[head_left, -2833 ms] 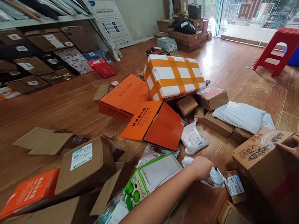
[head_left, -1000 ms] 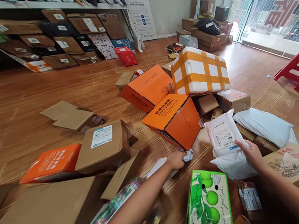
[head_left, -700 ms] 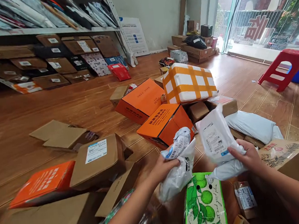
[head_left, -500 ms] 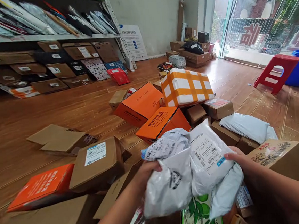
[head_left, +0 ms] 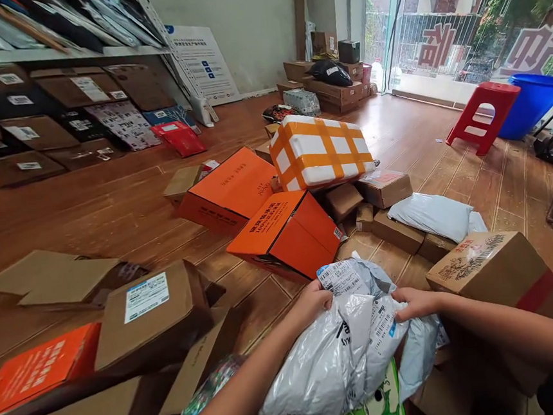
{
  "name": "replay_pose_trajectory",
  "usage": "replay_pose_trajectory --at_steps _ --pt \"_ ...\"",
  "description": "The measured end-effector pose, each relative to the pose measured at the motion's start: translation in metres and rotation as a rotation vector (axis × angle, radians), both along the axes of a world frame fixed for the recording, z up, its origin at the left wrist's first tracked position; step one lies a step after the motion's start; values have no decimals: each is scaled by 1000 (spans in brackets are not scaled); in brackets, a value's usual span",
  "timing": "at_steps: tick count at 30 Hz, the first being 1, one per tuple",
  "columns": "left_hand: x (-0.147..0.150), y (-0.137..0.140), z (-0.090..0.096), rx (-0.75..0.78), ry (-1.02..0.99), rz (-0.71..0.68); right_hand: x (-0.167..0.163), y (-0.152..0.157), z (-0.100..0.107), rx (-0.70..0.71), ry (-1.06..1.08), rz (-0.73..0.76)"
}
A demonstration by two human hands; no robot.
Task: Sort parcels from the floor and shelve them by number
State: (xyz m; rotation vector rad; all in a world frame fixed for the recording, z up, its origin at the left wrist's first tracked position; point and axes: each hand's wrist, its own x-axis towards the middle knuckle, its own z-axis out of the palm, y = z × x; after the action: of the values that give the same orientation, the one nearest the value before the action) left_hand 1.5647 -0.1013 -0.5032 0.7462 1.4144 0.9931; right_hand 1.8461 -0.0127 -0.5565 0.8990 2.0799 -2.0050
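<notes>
Nearest, a bunch of white bags [head_left: 315, 372] is held up between two hands. The left hand [head_left: 309, 308] pinches it at 11 o'clock of the bunch; the right hand [head_left: 415, 302] holds its side at 2 o'clock, above a greyish bag [head_left: 418, 356] that hangs toward 4 o'clock. Each grip is closed upon the bags. The step in hand, I judge, is holding these bags together; the next move calls for a firm grip on both sides, because loose bags can slip. At 6 o'clock a green box [head_left: 386, 408] shows partly beneath; I cannot tell if they touch. Between 2 and 3 o'clock stands a brown box [head_left: 485, 267]; between 9 and 10, a labelled box [head_left: 151, 325]. Farther, at 11 o'clock, lie orange boxes [head_left: 231, 185]; behind, at 12, a taped foam box [head_left: 322, 152].
</notes>
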Motion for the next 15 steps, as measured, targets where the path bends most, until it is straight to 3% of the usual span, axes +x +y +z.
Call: replay_pose_trajectory --at_steps 4,7,10,13,15 --pt "-2 -6 2 40 69 -55 -3 5 13 48 105 -154" --pt "1 -11 8 70 181 -230 -17 1 26 158 217 -223" --pt "3 -15 21 109 415 -399 -32 -5 35 309 240 -286" --pt "1 -17 36 49 708 -481 -36 0 41 215 295 -419" --pt "-6 -19 45 -26 741 -470 -28 13 45 100 321 -585"
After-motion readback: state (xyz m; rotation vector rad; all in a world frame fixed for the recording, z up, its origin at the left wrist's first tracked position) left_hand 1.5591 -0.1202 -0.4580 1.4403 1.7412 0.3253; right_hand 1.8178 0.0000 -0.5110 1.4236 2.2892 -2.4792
